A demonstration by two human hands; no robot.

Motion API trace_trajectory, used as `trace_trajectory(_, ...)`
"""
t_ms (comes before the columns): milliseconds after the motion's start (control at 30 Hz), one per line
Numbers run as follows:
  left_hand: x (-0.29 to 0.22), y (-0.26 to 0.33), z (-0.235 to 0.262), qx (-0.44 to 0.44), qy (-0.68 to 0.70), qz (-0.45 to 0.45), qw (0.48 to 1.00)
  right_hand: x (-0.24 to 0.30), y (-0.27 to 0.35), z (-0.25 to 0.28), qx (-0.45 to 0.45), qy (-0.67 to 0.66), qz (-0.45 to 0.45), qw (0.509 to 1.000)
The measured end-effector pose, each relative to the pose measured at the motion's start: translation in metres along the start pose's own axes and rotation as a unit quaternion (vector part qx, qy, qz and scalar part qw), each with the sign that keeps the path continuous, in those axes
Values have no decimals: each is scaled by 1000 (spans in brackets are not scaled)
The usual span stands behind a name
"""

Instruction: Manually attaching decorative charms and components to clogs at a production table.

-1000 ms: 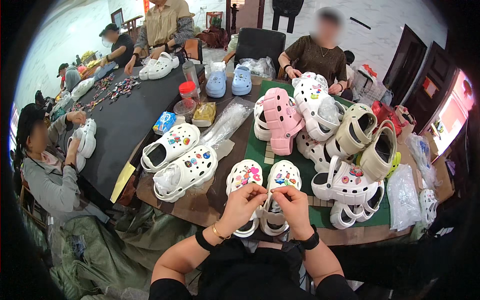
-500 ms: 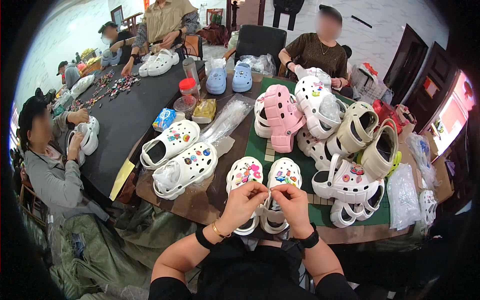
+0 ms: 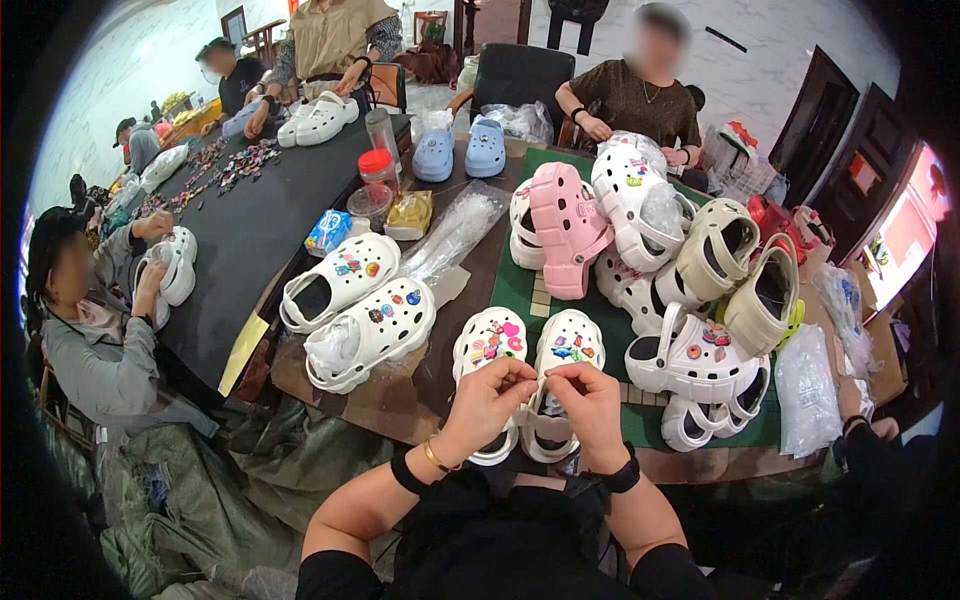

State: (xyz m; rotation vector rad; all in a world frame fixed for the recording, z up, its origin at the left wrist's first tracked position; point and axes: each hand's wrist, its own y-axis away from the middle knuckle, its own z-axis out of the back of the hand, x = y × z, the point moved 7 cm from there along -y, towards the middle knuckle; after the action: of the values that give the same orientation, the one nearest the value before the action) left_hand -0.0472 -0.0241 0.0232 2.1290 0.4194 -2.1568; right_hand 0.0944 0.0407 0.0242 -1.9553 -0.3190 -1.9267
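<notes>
Pale veined walls (image 3: 780,70) are seen beyond a brown table (image 3: 372,415), its right part covered by a green mat (image 3: 508,292). At the middle of the near edge, the left hand (image 3: 487,403) and the right hand (image 3: 588,412) are held close together, thumb and forefinger pinched on each; whether anything small is gripped cannot be told. Beneath them, a pair of white clogs (image 3: 572,330), dotted with colourful charms (image 3: 512,330), is set with toes toward the far edge. Toward the left edge, a second white pair (image 3: 395,335) is laid at a slant. Toward the right edge, a heap of white, pink and beige clogs (image 3: 570,240) is piled. Blue clogs (image 3: 434,157) are placed at the far edge. Around this and a dark table (image 3: 250,225), other people (image 3: 110,355) are seen.
</notes>
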Motion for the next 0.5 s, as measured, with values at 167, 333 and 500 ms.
trace_trajectory(167,-3,-1,-1,1,-12,1,1000,-2,0,-3,13,3,13,1000)
trace_trajectory(333,-1,0,-1,1,3,13,1000,0,3,-6,22,25,3,999)
trace_trajectory(500,-6,1,-3,0,-6,-13,1000,-3,2,-6,27,27,0,999)
